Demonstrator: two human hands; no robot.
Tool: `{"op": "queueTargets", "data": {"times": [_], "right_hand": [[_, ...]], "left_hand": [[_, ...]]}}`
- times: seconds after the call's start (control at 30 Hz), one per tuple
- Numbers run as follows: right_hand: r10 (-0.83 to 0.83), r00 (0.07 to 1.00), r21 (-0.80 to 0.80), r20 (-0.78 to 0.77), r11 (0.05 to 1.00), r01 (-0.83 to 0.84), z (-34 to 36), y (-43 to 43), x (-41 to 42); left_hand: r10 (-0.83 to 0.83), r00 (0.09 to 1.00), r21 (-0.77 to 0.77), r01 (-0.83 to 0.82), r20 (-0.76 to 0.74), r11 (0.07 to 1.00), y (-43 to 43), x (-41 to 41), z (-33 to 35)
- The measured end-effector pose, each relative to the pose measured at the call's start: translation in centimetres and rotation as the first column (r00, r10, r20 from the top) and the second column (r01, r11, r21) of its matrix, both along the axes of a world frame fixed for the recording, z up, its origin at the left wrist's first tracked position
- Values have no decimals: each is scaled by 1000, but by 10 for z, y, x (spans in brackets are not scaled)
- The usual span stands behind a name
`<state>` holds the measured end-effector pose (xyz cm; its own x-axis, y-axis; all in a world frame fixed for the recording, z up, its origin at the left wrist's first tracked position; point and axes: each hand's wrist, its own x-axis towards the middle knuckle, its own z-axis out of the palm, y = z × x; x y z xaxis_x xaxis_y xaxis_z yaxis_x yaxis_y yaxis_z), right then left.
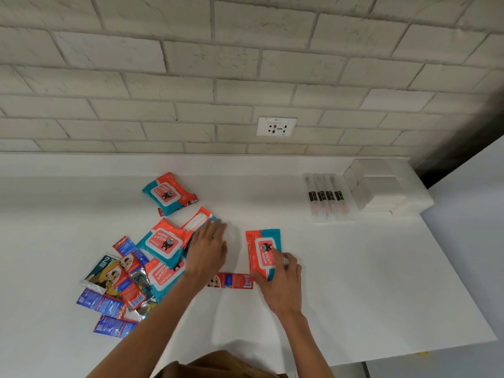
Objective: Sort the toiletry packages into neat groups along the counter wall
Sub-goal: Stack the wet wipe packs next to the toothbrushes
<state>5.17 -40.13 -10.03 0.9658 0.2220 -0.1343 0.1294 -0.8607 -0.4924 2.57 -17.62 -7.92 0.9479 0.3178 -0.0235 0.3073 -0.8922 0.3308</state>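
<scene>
wipes pack (pixel 263 253) in right grip (pixel 281 285) lies well apart from toothbrushes (pixel 328 199).

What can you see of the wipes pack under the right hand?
The red and teal soft plastic wipes pack lies on the white counter, label up, its long side running towards the wall. On its face is a white-rimmed flap with a dark cartoon figure and the word Wipes. The right hand grips its near end, with one finger lying across the flap. A red toothpaste box lies by its near left corner; I cannot tell whether they touch.
</scene>
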Motion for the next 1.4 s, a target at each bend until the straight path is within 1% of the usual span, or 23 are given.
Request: {"op": "queueTargets", "data": {"times": [0.07,0.13,0.2,0.23,0.37,0.43,0.53,0.6,0.63,0.67,0.7,0.73,0.77,0.8,0.83,0.87,0.9,1.0,1.07,1.13,1.2,1.3,1.4], "right_hand": [[19,999,-45,30,999,-17,-2,2,-2],[27,998,-81,48,996,-23,-3,4,-2],[33,998,-104,55,994,-27,-3,6,-3],[34,998,-111,52,993,-28,-3,6,-2],[29,998,-108,49,994,-24,-6,7,-2],[28,998,-108,50,994,-22,-8,7,-2],[34,998,-112,52,993,-28,-10,7,-2],[45,997,-121,58,992,-38,-12,8,-2],[55,997,-129,58,990,-47,-13,8,-2],[67,996,-133,59,989,-58,-14,7,-3],[76,995,-131,58,989,-68,-13,7,-3],[86,995,-122,55,989,-79,-12,8,-3],[90,995,-110,47,990,-84,-10,9,-2],[89,995,-94,43,992,-85,-8,11,-2],[87,995,-80,44,993,-83,-7,12,0],[84,995,-63,53,995,-80,-6,13,1],[77,995,-39,70,997,-74,-4,13,4],[17,994,91,108,995,-27,0,14,16],[-49,995,247,91,969,25,11,14,26],[-103,994,425,-30,899,106,31,17,36],[-111,978,520,-175,833,188,43,18,48],[-106,949,544,-298,798,260,45,17,68],[-108,933,529,-344,798,288,43,13,87]], "left_hand": [[69,994,36,-66,-85,997,25,7,2],[134,960,48,-126,-246,991,46,15,4],[127,920,78,-105,-371,991,57,20,6],[103,915,84,-76,-391,994,59,22,8],[39,935,105,-2,-354,995,57,26,15],[40,943,48,-26,-330,999,58,29,17],[106,960,-172,-154,-259,973,58,34,28],[167,970,-359,-221,-174,907,55,39,38],[204,971,-477,-239,-125,846,53,41,43],[247,964,-608,-255,-98,752,50,43,47],[293,950,-751,-271,-109,602,46,45,49],[327,931,-873,-288,-160,394,43,46,52],[334,916,-943,-288,-222,164,38,45,55],[321,910,-963,-267,-262,-28,34,44,57],[309,910,-959,-243,-278,-147,30,43,57],[298,911,-951,-229,-284,-206,27,43,56],[290,914,-947,-221,-284,-232,23,43,54],[287,916,-948,-218,-280,-231,10,41,51],[287,907,-942,-249,-309,-226,1,41,49],[279,907,-941,-263,-316,-211,-10,43,50],[250,918,-947,-270,-308,-176,-22,48,48],[215,927,-951,-305,-307,-43,-44,60,43],[231,925,-935,-336,-303,116,-67,77,35]]}}
